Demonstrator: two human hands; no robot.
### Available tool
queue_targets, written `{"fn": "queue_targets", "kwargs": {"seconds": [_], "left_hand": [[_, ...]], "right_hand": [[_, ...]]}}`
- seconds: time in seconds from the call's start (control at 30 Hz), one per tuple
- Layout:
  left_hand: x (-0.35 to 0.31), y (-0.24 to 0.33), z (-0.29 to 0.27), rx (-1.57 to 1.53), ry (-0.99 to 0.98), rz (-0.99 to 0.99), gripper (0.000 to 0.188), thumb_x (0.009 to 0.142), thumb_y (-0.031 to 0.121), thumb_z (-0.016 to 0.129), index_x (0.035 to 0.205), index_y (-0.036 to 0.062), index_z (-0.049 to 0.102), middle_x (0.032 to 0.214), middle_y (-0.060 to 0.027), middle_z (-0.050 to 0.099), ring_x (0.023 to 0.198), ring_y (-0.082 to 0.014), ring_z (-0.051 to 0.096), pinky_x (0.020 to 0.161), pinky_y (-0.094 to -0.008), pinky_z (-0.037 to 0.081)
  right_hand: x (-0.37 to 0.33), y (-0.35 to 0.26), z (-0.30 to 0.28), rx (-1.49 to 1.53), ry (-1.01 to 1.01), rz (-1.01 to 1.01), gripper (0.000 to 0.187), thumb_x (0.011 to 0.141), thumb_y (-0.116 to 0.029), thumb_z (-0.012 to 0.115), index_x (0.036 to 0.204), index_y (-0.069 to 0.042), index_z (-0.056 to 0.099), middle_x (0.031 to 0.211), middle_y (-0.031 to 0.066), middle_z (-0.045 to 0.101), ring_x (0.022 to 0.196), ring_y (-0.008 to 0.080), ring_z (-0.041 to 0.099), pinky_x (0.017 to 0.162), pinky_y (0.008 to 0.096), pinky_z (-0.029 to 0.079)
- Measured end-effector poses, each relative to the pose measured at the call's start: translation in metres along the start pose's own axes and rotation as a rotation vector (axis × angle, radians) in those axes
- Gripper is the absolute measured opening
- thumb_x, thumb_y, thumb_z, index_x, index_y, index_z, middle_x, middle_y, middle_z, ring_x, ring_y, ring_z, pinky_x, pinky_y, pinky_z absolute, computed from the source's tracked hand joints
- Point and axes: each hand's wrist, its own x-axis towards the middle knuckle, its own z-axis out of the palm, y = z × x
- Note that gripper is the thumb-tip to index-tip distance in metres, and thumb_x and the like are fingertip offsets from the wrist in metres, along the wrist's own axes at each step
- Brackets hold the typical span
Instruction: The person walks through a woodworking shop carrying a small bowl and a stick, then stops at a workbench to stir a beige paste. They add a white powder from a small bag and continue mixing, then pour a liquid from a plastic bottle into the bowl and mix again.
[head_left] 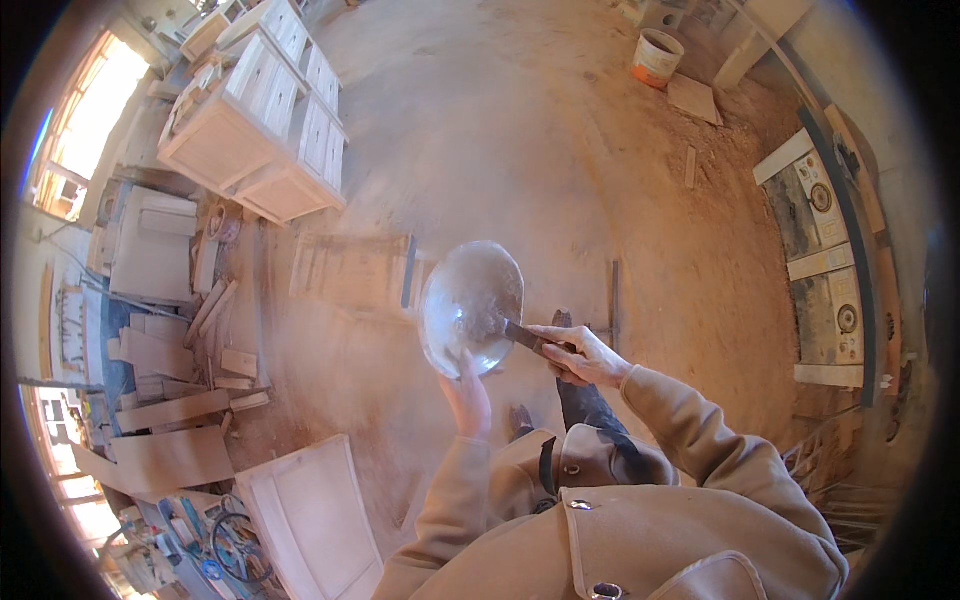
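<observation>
A shiny round metal bowl (478,285) is held in front of my body, its hollow side facing up and wet-looking or smeared inside. My left hand (466,392) grips its near rim from below, thumb over the edge. Closed around the dark brown handle of a flat tool (526,338) is my right hand (584,357). The tool's tip reaches the bowl's right inner side; its working end is too unclear to name the exact kind. Both sleeves are tan.
A pale wooden drawer cabinet (225,140) stands at the far left. Beyond the bowl lies a low wooden piece (350,272). Wood offcuts (170,350) pile up at left, above a white panel (312,515). A bucket (657,56) sits far right.
</observation>
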Motion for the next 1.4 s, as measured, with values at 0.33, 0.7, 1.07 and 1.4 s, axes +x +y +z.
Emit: {"fn": "queue_targets", "kwargs": {"seconds": [0.33,0.7,1.07,1.4], "left_hand": [[0.113,0.011,0.147,-0.033,-0.015,-0.065,0.052,0.103,0.018,0.051,0.147,-0.0026,0.032,0.137,-0.0170,0.048,0.113,-0.0262,0.059,0.065,-0.0363,0.063],[0.221,0.021,0.251,0.034,-0.063,-0.127,0.052,0.102,0.011,0.050,0.148,0.0000,0.028,0.136,-0.0179,0.048,0.099,-0.0268,0.065,0.059,-0.0357,0.064],[0.394,0.029,0.303,0.083,-0.150,-0.082,0.041,0.103,0.012,0.050,0.140,0.0020,0.034,0.125,-0.0163,0.054,0.088,-0.0258,0.068,0.060,-0.0397,0.064],[0.560,0.075,0.365,0.069,-0.058,-0.136,0.045,0.103,0.015,0.051,0.140,-0.0047,0.038,0.129,-0.0193,0.053,0.095,-0.0266,0.066,0.065,-0.0335,0.062]], "right_hand": [[0.058,-0.048,-0.138,0.380,0.051,0.106,0.042,0.105,-0.023,0.050,0.146,-0.014,0.049,0.072,-0.0004,0.049,0.057,0.0073,0.042,0.048,0.0231,0.034],[0.152,-0.112,-0.254,-1.001,0.264,-0.173,0.082,0.077,-0.004,0.069,0.151,-0.019,0.038,0.100,0.0212,0.061,0.082,0.0398,0.064,0.071,0.0473,0.051],[0.279,-0.202,-0.323,-0.973,0.114,-0.065,0.073,0.080,-0.002,0.063,0.149,-0.014,0.039,0.108,0.0238,0.063,0.093,0.0432,0.063,0.077,0.0485,0.051],[0.413,-0.288,-0.414,-0.544,0.389,-0.250,0.059,0.089,-0.001,0.059,0.144,-0.020,0.050,0.090,0.0212,0.059,0.079,0.0393,0.061,0.074,0.0443,0.052]]}}
